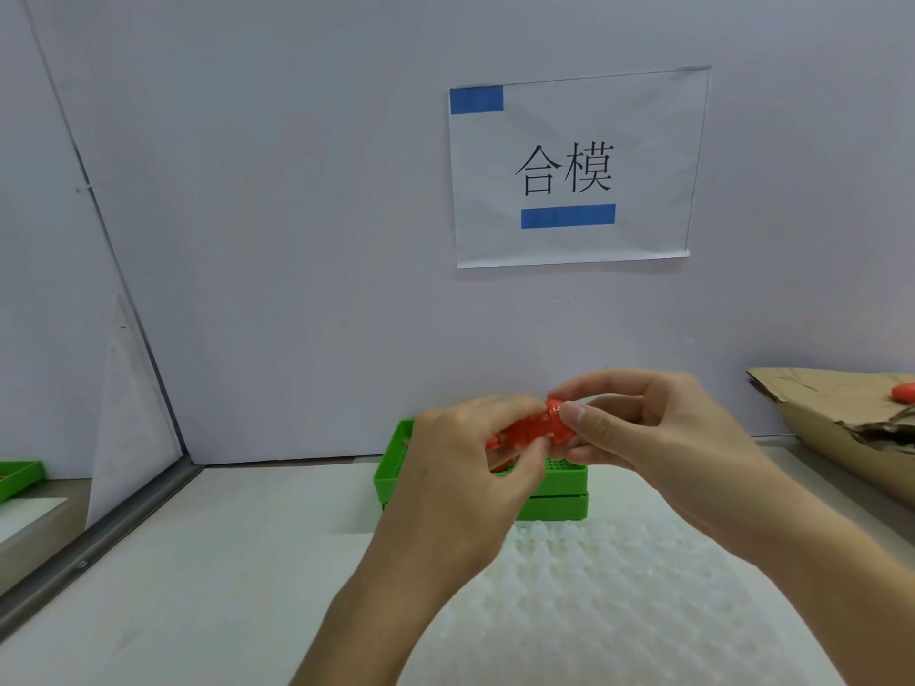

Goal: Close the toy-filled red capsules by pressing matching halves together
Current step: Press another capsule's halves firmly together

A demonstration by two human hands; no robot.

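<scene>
Counting from the left of the frame, you are looking at one green tray (pixel 20 480) cut off at the left edge, two stacked green trays (pixel 554 505) at centre, one red capsule (pixel 537 430) in your hands, and one more red piece (pixel 903 392) lying on the single torn cardboard box (pixel 832 413) at the right edge. Whether that far piece is a whole capsule or a half, you cannot tell from here.

Running along the bottom, a white tabletop (pixel 208 561) is carrying a white bumpy mat (pixel 619 601) at lower centre and right, just in front of the stacked trays. A grey metal strip (pixel 99 542) is edging the table at lower left, and pale partition walls are closing in the space at the left and back. One paper sign (pixel 577 165) with two black characters and two blue tape strips is hanging on the back wall at upper right of centre.

Your left hand (pixel 470 462) is coming up from the bottom centre, fingers curled round the left end of the capsule. Your right hand (pixel 643 428) is reaching in from the lower right, thumb and fingers pinching the right end. Both hands are holding the capsule in the air above the stacked trays, in the middle of the frame. How far its halves are joined is hidden by your fingers.
</scene>
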